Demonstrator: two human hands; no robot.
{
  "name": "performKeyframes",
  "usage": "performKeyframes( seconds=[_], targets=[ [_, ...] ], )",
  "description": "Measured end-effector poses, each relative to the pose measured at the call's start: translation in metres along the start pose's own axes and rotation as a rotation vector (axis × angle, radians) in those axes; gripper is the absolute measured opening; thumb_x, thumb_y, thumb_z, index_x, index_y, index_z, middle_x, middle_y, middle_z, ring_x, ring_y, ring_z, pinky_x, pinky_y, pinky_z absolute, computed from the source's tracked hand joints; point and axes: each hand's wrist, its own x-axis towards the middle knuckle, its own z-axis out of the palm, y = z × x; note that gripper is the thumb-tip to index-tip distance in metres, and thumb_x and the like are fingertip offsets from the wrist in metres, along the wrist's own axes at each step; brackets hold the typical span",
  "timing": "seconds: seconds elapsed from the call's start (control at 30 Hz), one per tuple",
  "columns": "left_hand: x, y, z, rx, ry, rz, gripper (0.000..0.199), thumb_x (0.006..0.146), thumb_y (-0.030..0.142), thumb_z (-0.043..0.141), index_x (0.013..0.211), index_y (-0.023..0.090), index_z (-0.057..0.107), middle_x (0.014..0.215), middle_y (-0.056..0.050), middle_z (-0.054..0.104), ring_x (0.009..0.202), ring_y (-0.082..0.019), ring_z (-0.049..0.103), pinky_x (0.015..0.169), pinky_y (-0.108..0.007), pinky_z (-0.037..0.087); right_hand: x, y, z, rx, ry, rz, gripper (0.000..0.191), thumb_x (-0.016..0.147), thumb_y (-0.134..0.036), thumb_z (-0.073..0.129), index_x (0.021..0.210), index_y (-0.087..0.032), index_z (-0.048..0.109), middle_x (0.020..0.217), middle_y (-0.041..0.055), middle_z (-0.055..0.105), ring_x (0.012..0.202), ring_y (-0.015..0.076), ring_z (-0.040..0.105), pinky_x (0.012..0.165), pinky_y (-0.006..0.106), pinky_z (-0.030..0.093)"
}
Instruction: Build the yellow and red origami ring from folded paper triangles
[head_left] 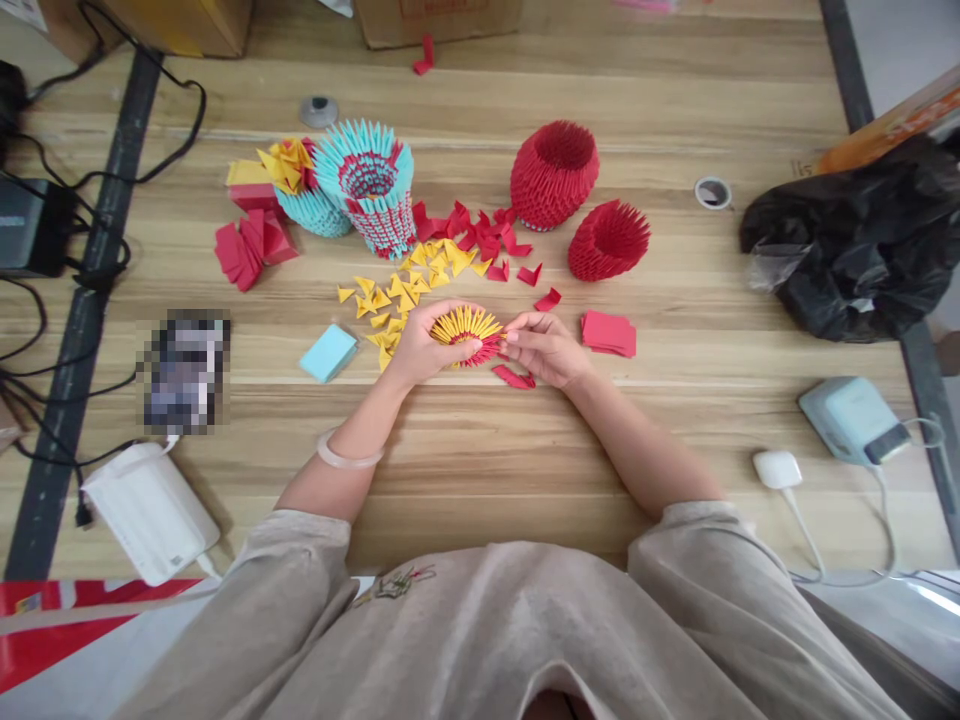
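Between my hands is a ring of folded paper pieces (pixel 466 324), yellow on its far side and red toward me. My left hand (pixel 426 348) grips its left side, thumb over the near edge. At its right edge the fingers of my right hand (pixel 546 346) are pinched together; whether a loose piece is between them I cannot make out. Just beyond lie loose yellow folded pieces (pixel 405 290) and loose red folded pieces (pixel 487 232). A few joined red pieces (pixel 514 377) rest on the table below my right hand.
Farther back stand a blue-and-red paper vase (pixel 379 195) and two red paper vases (pixel 555 175) (pixel 609 240). Red paper slips (pixel 608 333) lie right, a blue stack (pixel 328 353) left. A phone (pixel 186 370), power bank (pixel 154 512), charger (pixel 851 420) and black bag (pixel 855 240) flank the table.
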Motion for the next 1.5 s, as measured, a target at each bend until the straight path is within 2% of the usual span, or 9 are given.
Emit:
performKeyframes(
  seconds=[0.23,0.5,0.83,1.1,1.3,1.5],
  targets=[
    [-0.0002,0.0057,0.0001,0.090,0.000,0.070,0.036,0.060,0.026,0.074,0.094,0.013,0.068,0.087,-0.004,0.071,0.079,-0.017,0.065,0.074,-0.027,0.052,0.0000,0.0010,-0.0011,0.025,-0.004,0.031,0.020,0.054,-0.018,0.083,0.067,-0.016,0.069,0.064,-0.0028,0.069,0.061,0.0076,0.066,0.066,0.018,0.055],
    [-0.0009,0.0067,-0.0024,0.118,-0.069,-0.001,0.040,0.061,0.028,0.072,0.098,0.014,0.068,0.092,-0.004,0.071,0.082,-0.019,0.065,0.076,-0.029,0.052,0.0004,0.0001,-0.0006,0.009,0.002,0.043,0.021,0.052,-0.017,0.084,0.067,-0.016,0.069,0.061,-0.0027,0.069,0.060,0.0080,0.066,0.067,0.019,0.056],
    [-0.0009,0.0048,-0.0030,0.101,-0.108,-0.036,0.043,0.064,0.031,0.072,0.102,0.013,0.066,0.100,-0.006,0.070,0.090,-0.021,0.065,0.081,-0.030,0.051,0.0008,0.0008,-0.0018,-0.072,0.017,-0.025,0.023,0.050,-0.019,0.085,0.067,-0.017,0.069,0.061,-0.0021,0.069,0.057,0.0076,0.064,0.064,0.021,0.054],
    [0.0001,0.0032,-0.0013,0.125,-0.053,-0.043,0.044,0.065,0.034,0.073,0.104,0.014,0.066,0.101,-0.006,0.069,0.092,-0.021,0.064,0.084,-0.033,0.050,0.0021,0.0029,0.0019,-0.131,0.117,-0.155,0.026,0.048,-0.023,0.086,0.064,-0.017,0.066,0.063,-0.0018,0.070,0.057,0.0092,0.064,0.061,0.023,0.054],
    [0.0005,0.0002,-0.0006,0.037,-0.066,-0.085,0.051,0.063,0.039,0.075,0.106,0.014,0.065,0.106,-0.009,0.069,0.096,-0.023,0.064,0.086,-0.034,0.051,0.0015,0.0003,0.0027,-0.132,0.118,-0.159,0.028,0.048,-0.024,0.086,0.064,-0.017,0.064,0.065,-0.0020,0.070,0.058,0.0096,0.064,0.062,0.024,0.054],
    [0.0002,0.0026,-0.0001,0.079,-0.062,-0.065,0.048,0.063,0.036,0.076,0.105,0.014,0.066,0.105,-0.008,0.069,0.096,-0.022,0.064,0.088,-0.034,0.050,0.0015,0.0023,0.0025,-0.244,0.134,-0.198,0.027,0.049,-0.028,0.085,0.064,-0.018,0.065,0.063,-0.0009,0.069,0.056,0.0100,0.062,0.061,0.025,0.052]
  ],
)
